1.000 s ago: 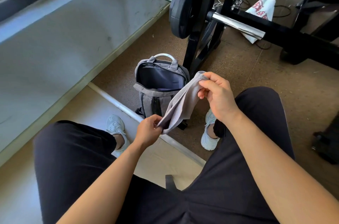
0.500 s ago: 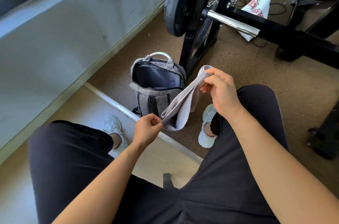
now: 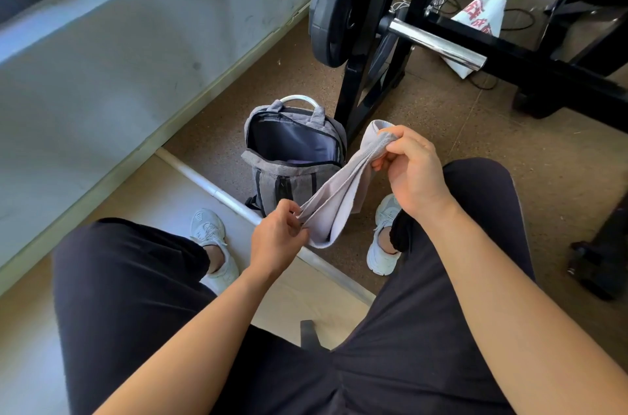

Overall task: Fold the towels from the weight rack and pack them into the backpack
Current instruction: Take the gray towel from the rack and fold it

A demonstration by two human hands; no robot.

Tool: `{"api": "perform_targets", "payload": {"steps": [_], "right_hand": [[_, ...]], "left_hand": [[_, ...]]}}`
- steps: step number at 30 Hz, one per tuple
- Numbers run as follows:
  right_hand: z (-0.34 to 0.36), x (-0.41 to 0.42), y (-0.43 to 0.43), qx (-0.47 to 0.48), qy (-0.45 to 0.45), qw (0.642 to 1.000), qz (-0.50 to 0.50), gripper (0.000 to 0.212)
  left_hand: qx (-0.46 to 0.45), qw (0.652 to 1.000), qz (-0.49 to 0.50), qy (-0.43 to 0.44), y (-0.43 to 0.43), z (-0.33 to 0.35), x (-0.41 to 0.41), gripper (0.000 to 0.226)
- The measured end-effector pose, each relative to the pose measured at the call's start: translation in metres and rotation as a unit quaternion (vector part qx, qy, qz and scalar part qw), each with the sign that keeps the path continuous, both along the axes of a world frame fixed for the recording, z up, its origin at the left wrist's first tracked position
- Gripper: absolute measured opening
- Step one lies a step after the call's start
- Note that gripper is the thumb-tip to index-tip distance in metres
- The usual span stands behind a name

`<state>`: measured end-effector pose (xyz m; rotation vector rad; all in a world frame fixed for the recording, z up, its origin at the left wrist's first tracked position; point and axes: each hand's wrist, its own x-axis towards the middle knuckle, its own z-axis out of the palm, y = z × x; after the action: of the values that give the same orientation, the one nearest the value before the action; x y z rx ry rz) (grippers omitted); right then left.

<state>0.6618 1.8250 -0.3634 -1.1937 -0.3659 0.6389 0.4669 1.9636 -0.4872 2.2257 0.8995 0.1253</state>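
Grey towel (image 3: 339,190), pinched at its ends by left hand (image 3: 275,237) and right hand (image 3: 407,169) beside the open backpack (image 3: 292,156) on the floor (image 3: 441,129); sagging looser than a second ago, fold likely unfinished.

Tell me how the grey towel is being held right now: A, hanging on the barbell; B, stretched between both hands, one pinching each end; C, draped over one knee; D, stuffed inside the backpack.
B: the left hand pinches the near end of the grey towel and the right hand grips the far end, in front of the open backpack.
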Motion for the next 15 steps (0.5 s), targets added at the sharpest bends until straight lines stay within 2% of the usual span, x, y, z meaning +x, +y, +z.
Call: {"api": "perform_targets", "payload": {"steps": [3, 4, 7, 9, 12, 15], "right_hand": [[0.001, 0.001, -0.001, 0.009, 0.011, 1.0, 0.015, 0.014], [0.001, 0.001, -0.002, 0.012, 0.012, 1.0, 0.022, 0.015], [0.002, 0.002, -0.004, 0.017, 0.017, 0.999, 0.027, 0.014], [0.001, 0.006, -0.005, 0.004, 0.016, 1.0, 0.005, 0.013], [-0.004, 0.014, -0.008, -0.091, -0.046, 0.993, -0.059, 0.015], [-0.017, 0.026, -0.013, -0.271, -0.179, 0.94, -0.102, 0.013]], "left_hand": [[0.051, 0.998, -0.015, 0.024, 0.001, -0.004, 0.001, 0.061], [0.051, 0.998, -0.019, 0.021, 0.002, -0.006, 0.002, 0.06], [0.048, 0.999, -0.022, -0.001, 0.006, -0.008, 0.004, 0.022], [0.041, 0.999, 0.0, 0.002, 0.009, -0.006, 0.003, 0.008], [0.034, 0.998, 0.043, 0.007, 0.021, 0.001, 0.001, 0.01], [0.035, 0.986, 0.161, -0.033, 0.043, 0.015, -0.001, 0.014]]}}
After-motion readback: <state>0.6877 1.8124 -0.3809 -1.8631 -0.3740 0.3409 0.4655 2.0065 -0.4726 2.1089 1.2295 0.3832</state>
